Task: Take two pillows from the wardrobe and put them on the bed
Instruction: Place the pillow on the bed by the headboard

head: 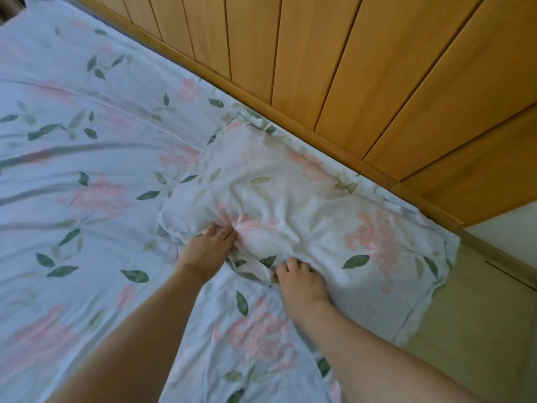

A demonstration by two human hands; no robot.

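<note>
Wooden panelling [363, 62] runs slantwise across the upper right of the frame, its planks ending in a rail that meets the bed [72, 170] along a slanting line. Across the left and middle spreads the bed's pale sheet, printed with pink flowers and green leaves and creased in long folds.

Left of centre, low in the frame, the left hand [207, 248] reaches up from a bare forearm; its fingers are curled and pinch a bunch of the pillow's [313, 205] cloth at the near-left edge, where the fabric puckers around the fingertips.

Just right of it, the right hand [302, 283] lies palm-down on the pillow's near edge, fingers bent into the cloth. Whether it truly grips the fabric or only presses on it, I cannot tell.

At centre right lies the pillow, in a cover of the same flower print, flat on the bed with its far edge against the wooden rail and its right corner hanging past the mattress edge.

At the lower right a strip of pale floor [479, 330] shows beside the bed.
</note>
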